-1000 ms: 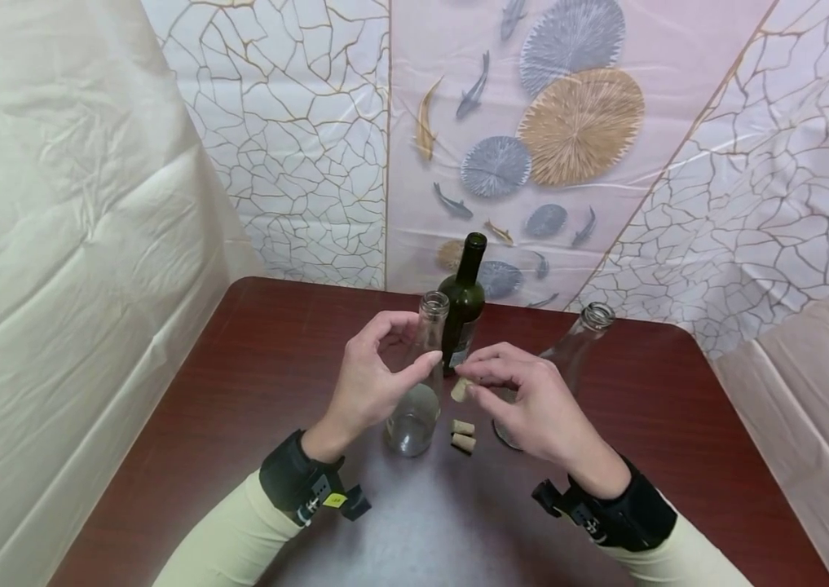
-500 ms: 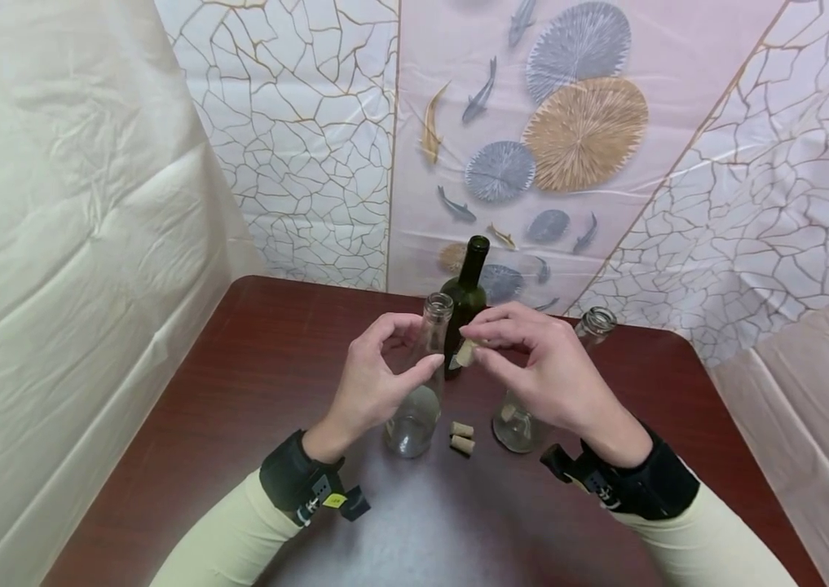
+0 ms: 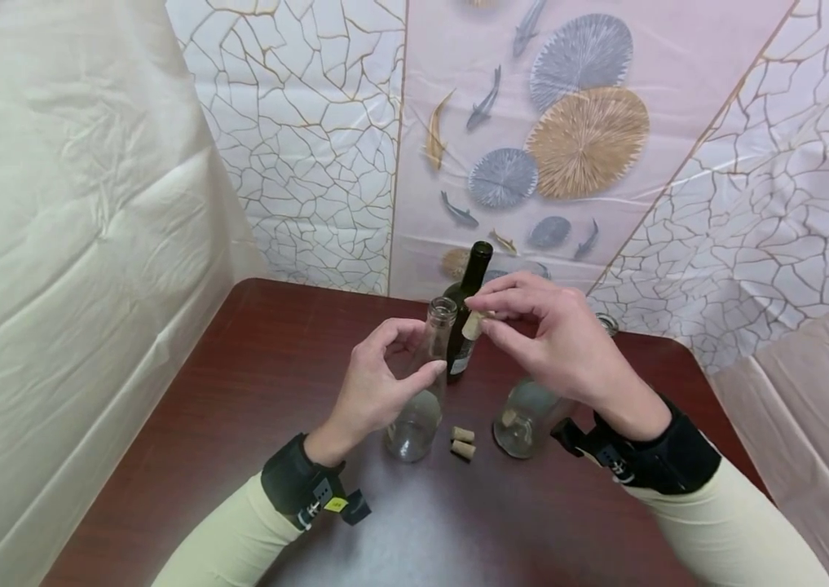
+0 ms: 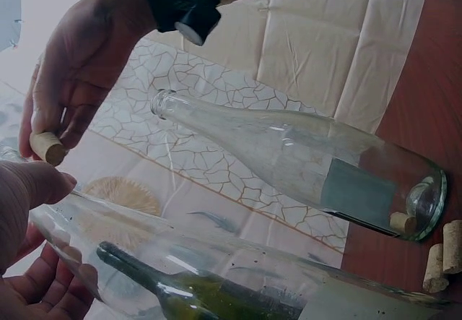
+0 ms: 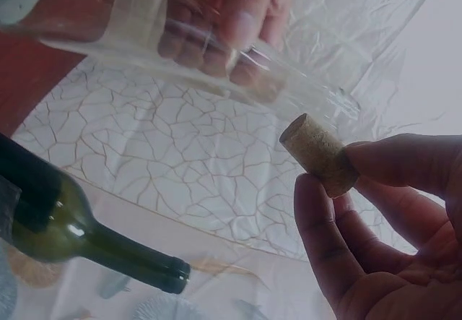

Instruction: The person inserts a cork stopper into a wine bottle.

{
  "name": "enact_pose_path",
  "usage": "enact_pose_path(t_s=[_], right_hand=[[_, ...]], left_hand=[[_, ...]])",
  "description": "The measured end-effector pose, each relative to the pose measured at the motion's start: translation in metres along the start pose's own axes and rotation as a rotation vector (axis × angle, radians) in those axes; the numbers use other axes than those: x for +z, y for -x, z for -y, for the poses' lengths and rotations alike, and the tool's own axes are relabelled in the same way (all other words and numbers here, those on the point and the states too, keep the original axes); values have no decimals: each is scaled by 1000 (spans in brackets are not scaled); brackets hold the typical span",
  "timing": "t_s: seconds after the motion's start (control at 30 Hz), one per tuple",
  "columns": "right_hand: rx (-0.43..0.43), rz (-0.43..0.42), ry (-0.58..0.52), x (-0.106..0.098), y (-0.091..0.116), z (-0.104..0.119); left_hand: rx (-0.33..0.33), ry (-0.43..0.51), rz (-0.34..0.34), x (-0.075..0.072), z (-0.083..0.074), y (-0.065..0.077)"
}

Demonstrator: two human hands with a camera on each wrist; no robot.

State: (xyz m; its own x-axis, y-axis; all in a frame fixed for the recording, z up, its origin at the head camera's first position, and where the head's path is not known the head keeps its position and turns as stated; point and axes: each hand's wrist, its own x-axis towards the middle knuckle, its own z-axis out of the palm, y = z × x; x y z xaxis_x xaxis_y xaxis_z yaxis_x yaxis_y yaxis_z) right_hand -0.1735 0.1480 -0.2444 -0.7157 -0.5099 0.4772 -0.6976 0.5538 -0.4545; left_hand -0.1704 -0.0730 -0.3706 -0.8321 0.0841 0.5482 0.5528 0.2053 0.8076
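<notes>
Green bottle (image 5: 66,222) stands behind the clear bottle (image 3: 420,412) the left hand (image 3: 379,379) grips; right hand (image 3: 557,342) pinches a cork (image 5: 317,154)

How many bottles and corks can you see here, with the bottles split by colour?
Clear bottles: 2
Green bottle: 1
Corks: 4 (one in the right hand, two on the table, one inside a clear bottle)
Total: 7
</notes>
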Motion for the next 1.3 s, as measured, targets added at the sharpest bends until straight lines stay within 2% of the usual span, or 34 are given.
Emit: enact_pose_path(t_s=[0.17, 0.47, 0.77, 0.97, 1.1, 1.3], right_hand=[[-32, -16, -19, -9, -11, 6], [-99, -43, 25, -18, -30, 22], [-149, -19, 15, -10, -36, 27], [-148, 12, 46, -4, -36, 28], [-172, 32, 79, -1, -36, 29], [-228, 18, 116, 1, -35, 30]], left_hand=[[-1, -7, -5, 0, 1, 1], [-11, -25, -3, 0, 3, 1], [-6, -12, 14, 0, 4, 1], [4, -3, 10, 1, 5, 1], [6, -3, 6, 1, 4, 0], [4, -7, 5, 1, 4, 0]])
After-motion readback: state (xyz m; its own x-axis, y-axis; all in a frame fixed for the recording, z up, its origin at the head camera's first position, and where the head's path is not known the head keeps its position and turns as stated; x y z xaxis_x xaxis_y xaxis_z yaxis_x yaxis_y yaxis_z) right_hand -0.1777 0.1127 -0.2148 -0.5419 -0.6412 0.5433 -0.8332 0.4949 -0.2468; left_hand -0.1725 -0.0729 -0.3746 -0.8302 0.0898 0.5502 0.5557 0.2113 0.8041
